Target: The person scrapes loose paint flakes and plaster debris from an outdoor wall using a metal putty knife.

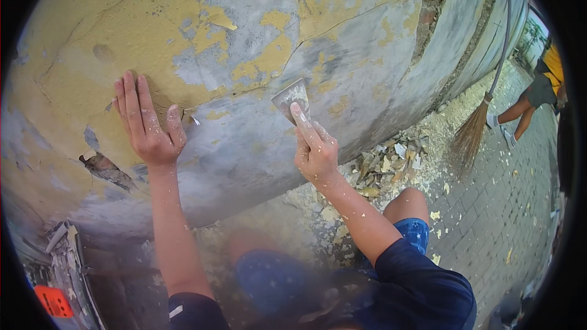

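My left hand (153, 130) rests flat against a wall (257, 50) of peeling yellow paint over grey plaster, its fingers pointing up and nothing held in it. To its right, my right hand (317, 149) grips a flat metal scraper (292, 96), the index finger pressed along the blade. The blade's wide edge lies at the wall, by the border between yellow paint and bare plaster; its handle is hidden in my fist. Pale flakes and dust stick to both hands and the right forearm. A thin crack (341, 23) climbs to the right above the scraper.
Paint chips and dry leaves (390, 162) are heaped at the wall's foot. A stick broom (474, 130) leans there on its long pole. Beyond it stands a person (541, 91) on the brick paving (486, 211). An orange object (53, 301) sits low at the left; exposed brick (107, 170) shows below my left hand.
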`<action>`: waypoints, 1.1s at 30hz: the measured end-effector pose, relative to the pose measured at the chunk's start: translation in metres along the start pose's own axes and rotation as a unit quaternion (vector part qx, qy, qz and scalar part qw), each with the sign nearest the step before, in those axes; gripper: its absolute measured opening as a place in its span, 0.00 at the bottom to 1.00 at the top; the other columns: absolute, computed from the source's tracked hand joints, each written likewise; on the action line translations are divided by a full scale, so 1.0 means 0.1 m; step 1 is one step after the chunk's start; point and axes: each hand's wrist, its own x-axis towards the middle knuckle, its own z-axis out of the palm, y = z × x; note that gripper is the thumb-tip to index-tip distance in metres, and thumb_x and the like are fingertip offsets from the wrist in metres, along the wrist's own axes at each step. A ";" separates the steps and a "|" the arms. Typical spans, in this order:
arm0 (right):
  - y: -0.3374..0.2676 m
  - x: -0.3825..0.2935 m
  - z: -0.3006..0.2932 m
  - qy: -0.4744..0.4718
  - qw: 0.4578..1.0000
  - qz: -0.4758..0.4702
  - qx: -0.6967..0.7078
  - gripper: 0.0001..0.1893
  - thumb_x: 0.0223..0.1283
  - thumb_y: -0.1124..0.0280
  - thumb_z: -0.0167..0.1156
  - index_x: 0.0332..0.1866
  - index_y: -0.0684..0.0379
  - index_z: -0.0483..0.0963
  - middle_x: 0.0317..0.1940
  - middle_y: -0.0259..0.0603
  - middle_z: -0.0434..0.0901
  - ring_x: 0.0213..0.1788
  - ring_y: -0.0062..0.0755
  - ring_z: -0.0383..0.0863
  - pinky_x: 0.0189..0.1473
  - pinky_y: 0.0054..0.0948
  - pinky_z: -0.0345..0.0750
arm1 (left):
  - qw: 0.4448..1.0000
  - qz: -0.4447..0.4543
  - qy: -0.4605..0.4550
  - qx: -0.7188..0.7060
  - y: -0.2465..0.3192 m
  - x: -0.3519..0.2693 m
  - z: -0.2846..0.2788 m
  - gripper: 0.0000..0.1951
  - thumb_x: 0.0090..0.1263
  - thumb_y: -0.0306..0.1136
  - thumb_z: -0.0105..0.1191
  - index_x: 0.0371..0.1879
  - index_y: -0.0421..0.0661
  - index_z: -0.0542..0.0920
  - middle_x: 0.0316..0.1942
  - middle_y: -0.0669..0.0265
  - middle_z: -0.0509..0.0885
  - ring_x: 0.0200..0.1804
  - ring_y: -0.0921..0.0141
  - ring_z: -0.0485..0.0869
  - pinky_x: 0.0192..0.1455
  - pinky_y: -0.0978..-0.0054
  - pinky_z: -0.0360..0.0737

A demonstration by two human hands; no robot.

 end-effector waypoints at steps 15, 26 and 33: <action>-0.25 0.42 -0.10 -0.130 0.971 0.082 -0.182 0.44 0.59 0.78 0.62 0.81 0.34 0.62 0.26 0.45 0.75 0.25 0.49 0.80 0.26 0.42 0.77 | 1.000 -0.007 -0.004 -0.007 0.03 -0.06 0.02 0.28 0.78 0.36 0.51 0.71 0.31 0.73 0.76 0.46 0.70 0.79 0.47 0.65 0.81 0.49 0.58; -0.06 0.81 -0.43 -0.076 0.981 0.082 -0.156 0.38 0.65 0.79 0.59 0.79 0.37 0.65 0.29 0.51 0.81 0.31 0.57 0.80 0.33 0.50 0.75 | 1.000 -0.002 -0.009 -0.009 0.02 -0.06 -0.05 0.27 0.79 0.37 0.50 0.71 0.31 0.73 0.75 0.46 0.71 0.79 0.47 0.65 0.81 0.49 0.59; 0.00 0.85 -0.41 -0.078 0.976 0.116 -0.168 0.37 0.65 0.79 0.59 0.79 0.38 0.66 0.28 0.52 0.81 0.30 0.60 0.79 0.34 0.49 0.74 | 1.000 -0.001 0.005 -0.019 0.04 -0.07 0.03 0.27 0.79 0.37 0.50 0.72 0.31 0.73 0.76 0.47 0.71 0.79 0.47 0.66 0.81 0.50 0.59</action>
